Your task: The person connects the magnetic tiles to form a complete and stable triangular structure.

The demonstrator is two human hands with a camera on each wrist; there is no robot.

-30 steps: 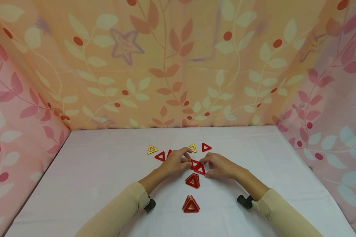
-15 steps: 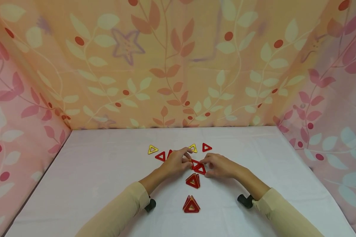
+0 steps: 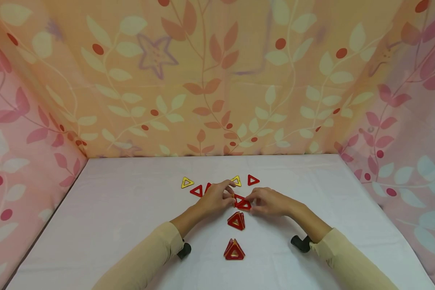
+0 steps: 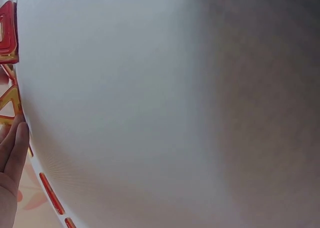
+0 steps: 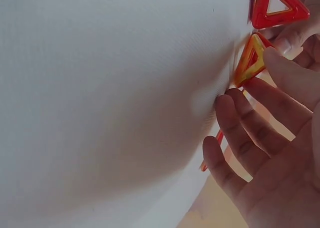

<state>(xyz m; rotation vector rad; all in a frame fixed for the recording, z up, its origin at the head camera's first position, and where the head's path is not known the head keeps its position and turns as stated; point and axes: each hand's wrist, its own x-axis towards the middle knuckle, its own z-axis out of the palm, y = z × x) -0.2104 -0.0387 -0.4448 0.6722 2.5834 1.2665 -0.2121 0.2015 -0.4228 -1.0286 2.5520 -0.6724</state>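
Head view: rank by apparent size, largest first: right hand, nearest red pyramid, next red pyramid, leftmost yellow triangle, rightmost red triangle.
1. Right hand
2. Nearest red pyramid
3. Next red pyramid; nearness may explain the gap
4. Leftmost yellow triangle, rightmost red triangle: too alike to rank

From where I stand, I can read no lettering, brand, number or sign, whether on the red triangular pieces (image 3: 234, 257), the white tabletop (image 3: 112, 209) or the leaf-patterned cloth (image 3: 217, 80) at the far side.
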